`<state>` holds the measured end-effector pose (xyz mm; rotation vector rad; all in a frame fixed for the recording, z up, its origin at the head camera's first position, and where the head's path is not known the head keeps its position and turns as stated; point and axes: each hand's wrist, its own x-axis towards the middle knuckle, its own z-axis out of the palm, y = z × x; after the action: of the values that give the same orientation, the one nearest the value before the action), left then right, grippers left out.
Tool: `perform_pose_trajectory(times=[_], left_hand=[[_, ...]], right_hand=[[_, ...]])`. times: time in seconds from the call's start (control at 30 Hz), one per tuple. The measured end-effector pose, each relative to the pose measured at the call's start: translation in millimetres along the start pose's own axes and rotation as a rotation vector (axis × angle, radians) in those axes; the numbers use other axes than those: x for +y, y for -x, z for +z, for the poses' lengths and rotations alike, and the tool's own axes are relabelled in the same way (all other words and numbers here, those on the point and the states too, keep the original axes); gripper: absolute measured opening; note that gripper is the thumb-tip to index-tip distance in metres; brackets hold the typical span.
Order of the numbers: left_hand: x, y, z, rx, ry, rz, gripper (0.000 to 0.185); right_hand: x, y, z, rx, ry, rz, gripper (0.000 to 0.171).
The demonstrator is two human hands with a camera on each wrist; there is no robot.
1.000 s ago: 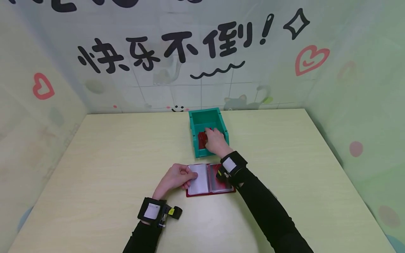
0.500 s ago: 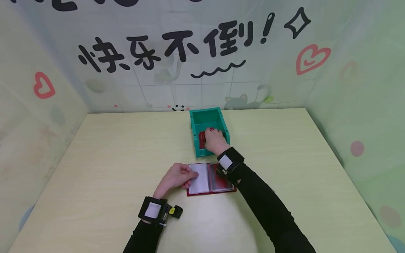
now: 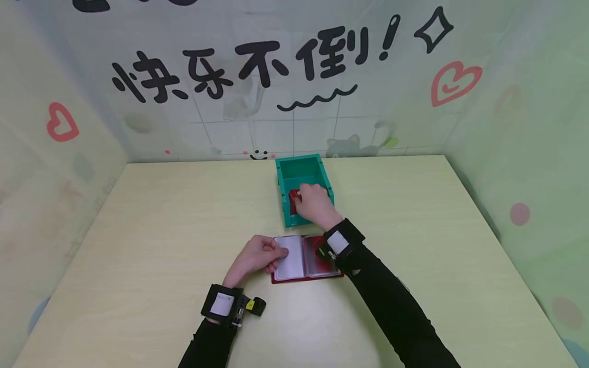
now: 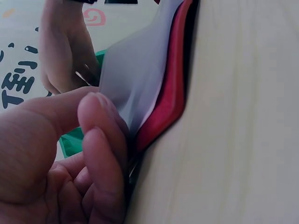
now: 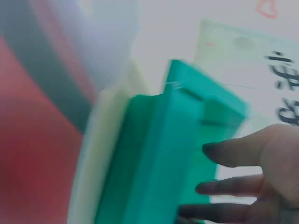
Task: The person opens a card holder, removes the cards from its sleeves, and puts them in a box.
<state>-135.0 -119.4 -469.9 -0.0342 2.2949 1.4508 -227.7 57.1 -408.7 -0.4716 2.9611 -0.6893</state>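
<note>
Since a moment ago the right hand [image 3: 314, 203] shifted slightly inside the green bin [image 3: 324, 176], fingers on the red card [image 3: 293, 197] though its grip is unclear, while the left hand [image 3: 255, 254] pinches the card holder [image 3: 301, 258] page nearer on the bench [image 3: 161, 230].

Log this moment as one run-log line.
left hand: holds page of card book | right hand: in green bin, on red card, grip unclear | table

Pale yellow-green wood-grain worktop [image 3: 161, 230] fills the lower view, boxed in on three sides by printed panels. Back wall panel [image 3: 294, 122] pale grey-white with faint tile lines, large black Chinese lettering [image 3: 239, 69], a black wavy line, a diamond outline, a red heart [image 3: 454, 83] and a dark cartoon cat [image 3: 349, 148]. Left side panel [image 3: 50, 168] pale green with a red heart; right side panel [image 3: 529, 153] green with pink dots. Even, soft lighting.
</note>
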Motion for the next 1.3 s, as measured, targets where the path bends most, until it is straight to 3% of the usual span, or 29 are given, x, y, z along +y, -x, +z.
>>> perform_pose_trajectory(times=[0.1,0.2,0.37,0.43,0.53,0.7,0.77,1.0,1.17,1.3], left_hand=[[1.1,0.5,0.2,0.010,-0.008,0.004,0.020],[2.2,1.7,0.8,0.039,-0.040,0.022,0.019],[9.4,6.4,4.5,0.180,-0.214,0.078,0.028],[14.3,8.7,7.6,0.243,-0.287,0.099,0.037],[21.3,10.9,14.4,0.281,-0.345,0.154,0.040],[27.8,12.0,27.0,0.206,-0.398,0.347,0.026],[27.8,11.2,30.4,0.157,-0.418,0.389,0.022],[22.7,7.4,31.6,0.045,-0.395,0.368,0.011],[20.1,6.0,30.0,0.031,-0.366,0.383,0.011],[19.0,4.3,29.2,0.036,-0.355,0.391,0.011]], right_hand=[[3,18,-8,0.092,-0.089,-0.053,0.028],[10,42,-12,0.117,-0.184,-0.072,0.029],[29,77,-6,0.014,-0.272,-0.037,0.019],[36,85,-2,-0.036,-0.276,-0.026,0.021],[46,92,6,-0.077,-0.259,-0.016,0.030],[58,98,16,-0.067,-0.264,0.031,0.043],[62,100,19,-0.043,-0.285,0.044,0.044],[70,107,31,0.072,-0.357,0.042,0.039],[73,108,36,0.125,-0.430,0.054,0.033],[76,105,37,0.119,-0.506,0.090,0.029]])
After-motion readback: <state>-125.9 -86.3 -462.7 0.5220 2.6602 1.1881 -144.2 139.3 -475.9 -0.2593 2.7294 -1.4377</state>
